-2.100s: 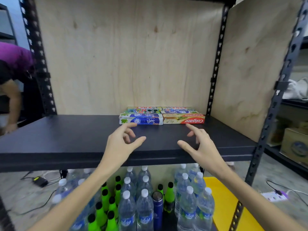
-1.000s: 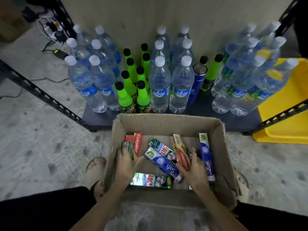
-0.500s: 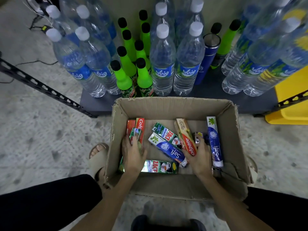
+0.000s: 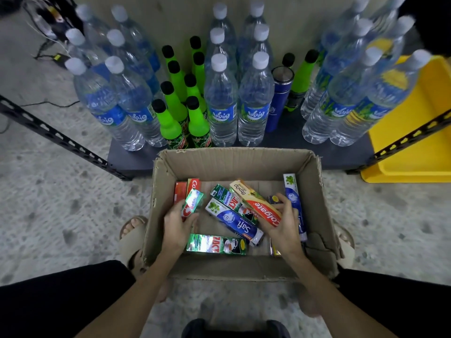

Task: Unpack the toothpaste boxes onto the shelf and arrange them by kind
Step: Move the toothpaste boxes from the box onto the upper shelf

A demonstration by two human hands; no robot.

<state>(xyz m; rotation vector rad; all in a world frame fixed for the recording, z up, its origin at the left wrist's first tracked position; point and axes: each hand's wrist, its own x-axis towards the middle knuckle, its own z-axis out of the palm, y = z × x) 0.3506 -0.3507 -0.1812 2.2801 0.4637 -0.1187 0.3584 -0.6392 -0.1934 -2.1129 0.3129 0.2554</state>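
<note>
Head view, looking straight down: dark trouser legs [image 4: 61, 296] fill the near corners, and both forearms reach forward into a cardboard carton [image 4: 234, 269] standing on the speckled floor [image 4: 48, 215]. A sandalled foot [image 4: 131, 234] shows just beside the carton's left wall.

Inside the carton, along its near wall, a green Zact box [image 4: 216, 244] lies flat. The left hand [image 4: 177, 225] grasps a shiny green box [image 4: 192, 202], tilted up at the carton's left side over two red Colgate boxes [image 4: 186, 187] lying against the left wall. The right hand [image 4: 283, 222] grasps a cream-and-red Colgate box [image 4: 256, 202], raised at a slant over the middle. Under it lie a blue Safi box [image 4: 233, 220] and another Zact box [image 4: 225, 195], both diagonal. A second blue Safi box [image 4: 292, 198] lies along the carton's right wall.

Beyond the carton's far wall is the dark bottom shelf [image 4: 288, 142] of a metal rack. On it stand clear water bottles [image 4: 220, 103] in groups at the left, middle and right, green bottles with black caps [image 4: 170, 120] between the left and middle groups, and a blue flask [image 4: 279, 98] right of the middle group. A yellow bin [image 4: 419, 142] sits at the shelf's right end.
</note>
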